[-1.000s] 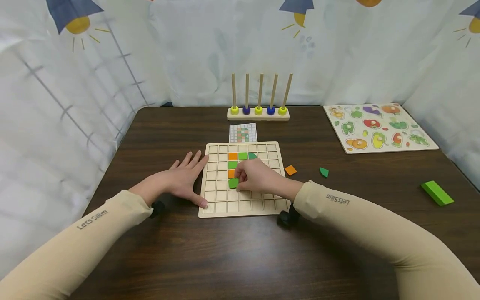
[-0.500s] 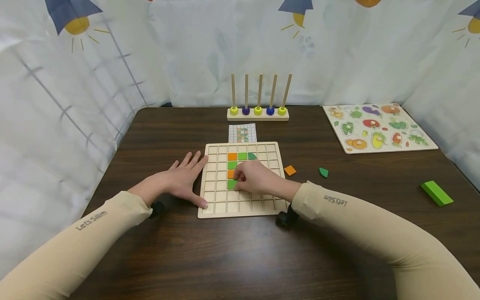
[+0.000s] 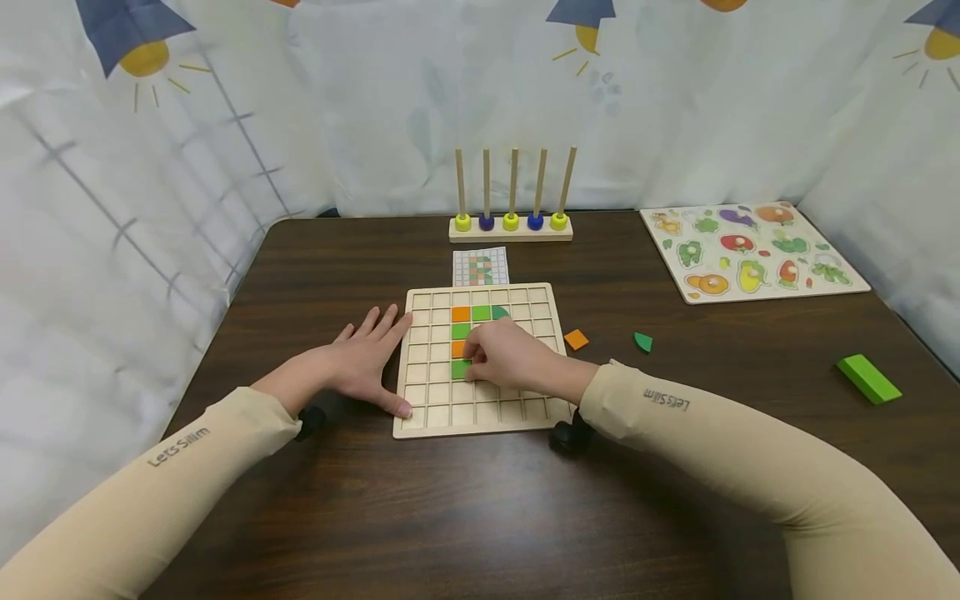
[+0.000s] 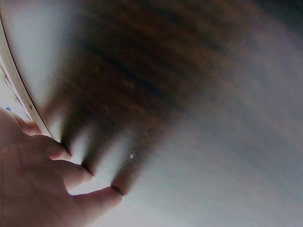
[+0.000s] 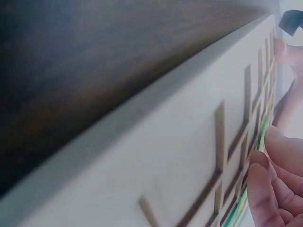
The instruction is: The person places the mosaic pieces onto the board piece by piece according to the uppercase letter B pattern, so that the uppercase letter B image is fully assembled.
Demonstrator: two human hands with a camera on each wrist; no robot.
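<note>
A wooden grid board [image 3: 438,414] lies on the table. My left hand [image 3: 363,358] spreads its fingers along the board's left edge, fingertips on the table, thumb at the board's lower left corner. My right hand [image 3: 513,354] is over the middle of the board, fingers curled, with thumb and fingertips at a green square tile [image 3: 458,370]. Above that tile in the same column sit an orange tile [image 3: 458,349], a green tile [image 3: 461,332] and another orange tile [image 3: 461,314]. The top row continues with a green tile [image 3: 481,312] and a dark green rounded tile [image 3: 500,312], partly hidden.
A patterned grid card [image 3: 480,265] lies behind the board. Right of it are a loose orange tile [image 3: 576,339] and a dark green rounded piece [image 3: 642,342]. Farther off stand a peg rack [image 3: 511,234], a vegetable puzzle board [image 3: 753,250] and a green block [image 3: 868,379].
The green tile at the right hand was slightly askew and now lies straight in its cell. Both hands keep nearly the same places; the head view has shifted slightly.
</note>
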